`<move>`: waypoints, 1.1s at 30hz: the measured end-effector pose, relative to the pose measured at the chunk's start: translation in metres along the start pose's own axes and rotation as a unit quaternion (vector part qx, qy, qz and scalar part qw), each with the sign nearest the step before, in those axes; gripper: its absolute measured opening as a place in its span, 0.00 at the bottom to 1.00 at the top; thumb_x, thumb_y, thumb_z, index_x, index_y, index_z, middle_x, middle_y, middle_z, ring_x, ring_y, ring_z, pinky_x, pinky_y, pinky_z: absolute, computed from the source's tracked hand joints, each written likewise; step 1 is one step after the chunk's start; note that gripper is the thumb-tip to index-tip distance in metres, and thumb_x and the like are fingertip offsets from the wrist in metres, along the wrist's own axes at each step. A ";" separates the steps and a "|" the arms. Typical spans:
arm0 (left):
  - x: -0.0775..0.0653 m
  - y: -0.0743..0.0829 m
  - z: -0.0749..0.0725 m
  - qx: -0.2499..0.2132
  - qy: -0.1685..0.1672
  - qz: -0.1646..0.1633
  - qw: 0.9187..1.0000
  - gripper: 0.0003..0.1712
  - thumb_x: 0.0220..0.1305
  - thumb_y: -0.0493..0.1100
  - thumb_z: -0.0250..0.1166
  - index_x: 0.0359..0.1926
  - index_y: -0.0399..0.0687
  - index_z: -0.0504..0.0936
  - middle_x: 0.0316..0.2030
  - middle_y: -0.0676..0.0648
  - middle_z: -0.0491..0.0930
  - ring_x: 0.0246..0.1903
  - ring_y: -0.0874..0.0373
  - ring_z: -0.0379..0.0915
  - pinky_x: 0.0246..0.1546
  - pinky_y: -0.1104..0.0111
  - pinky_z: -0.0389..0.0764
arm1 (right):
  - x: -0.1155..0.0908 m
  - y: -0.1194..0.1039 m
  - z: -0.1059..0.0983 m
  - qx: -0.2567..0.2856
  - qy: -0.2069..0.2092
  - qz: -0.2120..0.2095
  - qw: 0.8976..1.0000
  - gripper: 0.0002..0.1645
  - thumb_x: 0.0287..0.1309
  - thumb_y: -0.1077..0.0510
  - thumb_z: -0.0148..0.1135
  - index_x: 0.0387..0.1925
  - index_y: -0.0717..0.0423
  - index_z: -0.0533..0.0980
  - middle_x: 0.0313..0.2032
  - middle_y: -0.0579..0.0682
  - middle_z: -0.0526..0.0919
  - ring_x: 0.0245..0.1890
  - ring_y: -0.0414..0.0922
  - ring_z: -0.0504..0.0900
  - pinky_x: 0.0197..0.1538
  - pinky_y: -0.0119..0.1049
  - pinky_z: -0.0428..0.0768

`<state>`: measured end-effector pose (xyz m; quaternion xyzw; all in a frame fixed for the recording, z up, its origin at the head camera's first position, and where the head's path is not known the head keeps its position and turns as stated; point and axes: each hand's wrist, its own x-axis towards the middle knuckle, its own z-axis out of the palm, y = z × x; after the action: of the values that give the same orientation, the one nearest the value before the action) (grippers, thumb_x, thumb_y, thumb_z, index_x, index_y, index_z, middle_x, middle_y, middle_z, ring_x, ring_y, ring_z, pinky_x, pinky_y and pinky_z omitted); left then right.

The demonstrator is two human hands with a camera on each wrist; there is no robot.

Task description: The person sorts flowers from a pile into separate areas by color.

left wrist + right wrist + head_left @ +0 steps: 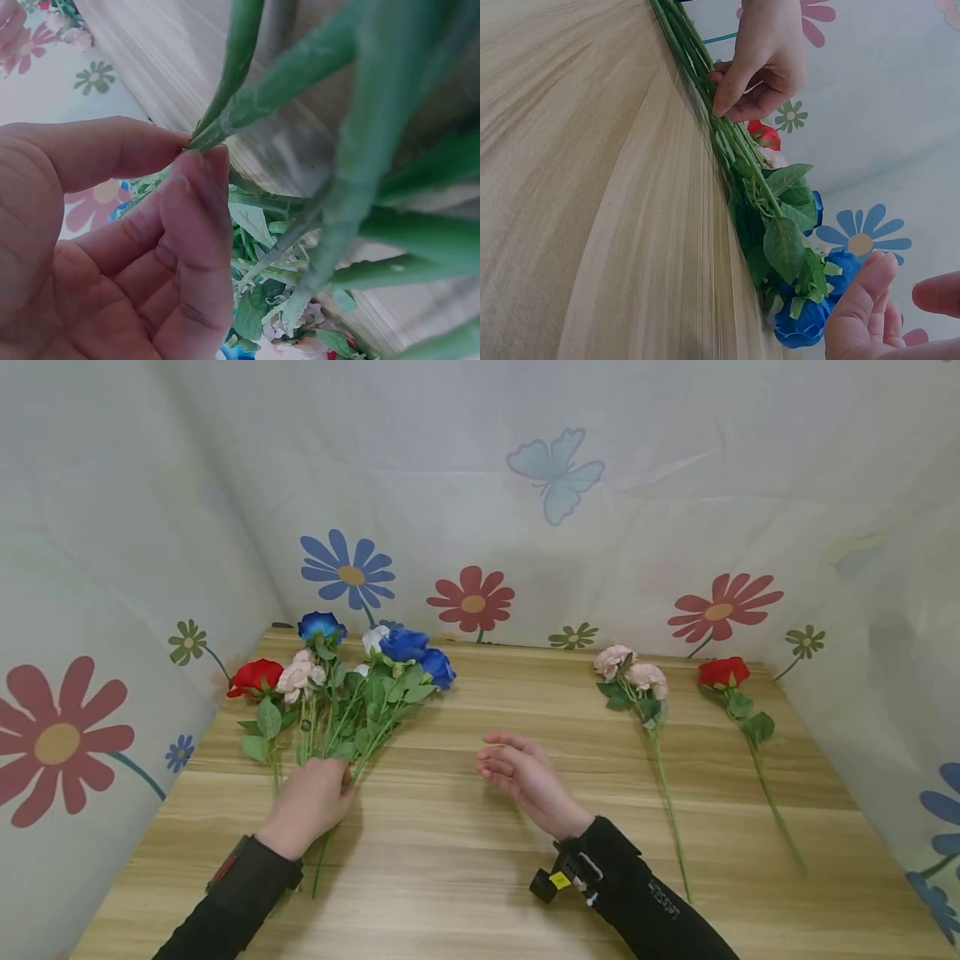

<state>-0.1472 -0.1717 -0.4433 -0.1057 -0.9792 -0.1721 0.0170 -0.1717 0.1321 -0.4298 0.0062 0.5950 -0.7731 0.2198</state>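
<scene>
My left hand (309, 803) is over the bunch of artificial flowers on the left of the table. Its thumb and fingers pinch green stems (247, 109), as the left wrist view shows up close. The bunch carries blue roses (405, 645), a white bloom (374, 638), pale pink blooms (301, 677) and a red rose (256, 677) at its left side. Leaves and the hand hide part of the stems. My right hand (534, 785) is held to the right of the bunch, fingers relaxed and gently bent, holding nothing.
On the right of the wooden table (465, 877) lie a pink flower stem (663, 793) with two blooms and a single red rose (723, 672). A printed curtain (450, 460) with flowers and a butterfly encloses the table's back and sides.
</scene>
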 end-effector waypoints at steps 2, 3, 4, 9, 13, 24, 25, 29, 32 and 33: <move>-0.001 -0.001 0.001 -0.003 0.002 0.002 1.000 0.12 0.60 0.35 0.69 0.22 0.45 0.76 0.17 0.49 0.73 0.17 0.58 0.63 0.21 0.67 0.64 | 0.000 0.001 -0.001 -0.001 -0.001 -0.001 1.000 0.27 0.73 0.65 0.46 0.68 0.71 0.58 0.41 0.47 0.81 0.38 0.36 0.82 0.47 0.26 0.82; -0.001 -0.001 0.001 -0.005 0.003 0.003 1.000 0.11 0.60 0.35 0.69 0.23 0.44 0.77 0.17 0.49 0.74 0.18 0.58 0.63 0.21 0.67 0.65 | 0.000 0.001 -0.001 -0.001 -0.002 -0.002 1.000 0.27 0.73 0.65 0.46 0.68 0.71 0.58 0.41 0.47 0.81 0.38 0.36 0.82 0.47 0.26 0.82; -0.002 -0.001 0.001 -0.008 0.004 0.003 1.000 0.09 0.60 0.34 0.69 0.24 0.43 0.78 0.18 0.48 0.75 0.18 0.59 0.63 0.22 0.67 0.66 | 0.000 0.001 -0.001 -0.002 -0.003 -0.002 1.000 0.27 0.73 0.65 0.46 0.68 0.71 0.58 0.41 0.47 0.81 0.39 0.36 0.82 0.46 0.26 0.82; -0.004 -0.004 0.001 -0.022 0.004 0.001 1.000 0.03 0.60 0.34 0.68 0.31 0.37 0.83 0.18 0.48 0.74 0.18 0.60 0.63 0.24 0.66 0.70 | -0.001 0.003 -0.003 -0.006 -0.006 -0.004 1.000 0.27 0.73 0.65 0.46 0.69 0.72 0.58 0.41 0.46 0.81 0.39 0.36 0.83 0.47 0.26 0.82; -0.005 -0.004 0.000 -0.026 0.015 0.007 1.000 0.05 0.60 0.33 0.66 0.37 0.34 0.85 0.22 0.45 0.80 0.19 0.60 0.70 0.28 0.63 0.77 | -0.001 0.003 -0.003 -0.009 -0.009 -0.005 1.000 0.27 0.73 0.64 0.46 0.68 0.72 0.58 0.42 0.46 0.81 0.39 0.36 0.83 0.47 0.26 0.82; -0.004 0.001 -0.009 -0.057 0.023 0.001 0.998 0.05 0.62 0.32 0.64 0.38 0.34 0.84 0.25 0.44 0.82 0.24 0.57 0.76 0.28 0.62 0.79 | -0.001 0.005 -0.006 -0.016 -0.003 0.000 1.000 0.27 0.74 0.64 0.46 0.69 0.71 0.59 0.43 0.47 0.81 0.41 0.37 0.83 0.47 0.26 0.82; -0.004 0.002 -0.010 -0.059 0.025 0.002 0.998 0.05 0.62 0.32 0.64 0.38 0.34 0.84 0.26 0.44 0.83 0.24 0.57 0.76 0.28 0.61 0.79 | -0.001 0.005 -0.006 -0.016 -0.003 0.000 1.000 0.26 0.74 0.64 0.46 0.68 0.71 0.59 0.43 0.46 0.81 0.41 0.37 0.83 0.47 0.26 0.82; -0.002 0.005 -0.011 -0.064 0.043 0.010 0.997 0.04 0.63 0.33 0.65 0.37 0.35 0.84 0.25 0.45 0.83 0.23 0.58 0.75 0.28 0.62 0.78 | -0.001 0.005 -0.006 -0.018 -0.002 0.002 1.000 0.26 0.74 0.63 0.46 0.68 0.71 0.59 0.41 0.45 0.81 0.41 0.37 0.83 0.47 0.26 0.82; 0.000 0.008 -0.013 -0.070 0.049 0.014 0.996 0.04 0.64 0.34 0.65 0.38 0.36 0.84 0.25 0.46 0.82 0.23 0.60 0.73 0.28 0.64 0.77 | -0.001 0.006 -0.006 -0.022 0.001 0.003 1.000 0.26 0.74 0.63 0.46 0.68 0.71 0.59 0.41 0.44 0.82 0.40 0.36 0.83 0.47 0.26 0.82; 0.001 0.009 -0.014 -0.073 0.050 0.015 0.996 0.04 0.64 0.35 0.65 0.38 0.37 0.84 0.25 0.46 0.82 0.23 0.60 0.72 0.27 0.64 0.76 | 0.000 0.006 -0.006 -0.023 0.001 0.003 1.000 0.26 0.74 0.63 0.46 0.68 0.71 0.59 0.41 0.44 0.82 0.40 0.36 0.83 0.47 0.26 0.82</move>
<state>-0.1462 -0.1682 -0.4276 -0.1120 -0.9604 -0.2476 0.0610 -0.1708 0.1367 -0.4368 0.0035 0.6128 -0.7586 0.2215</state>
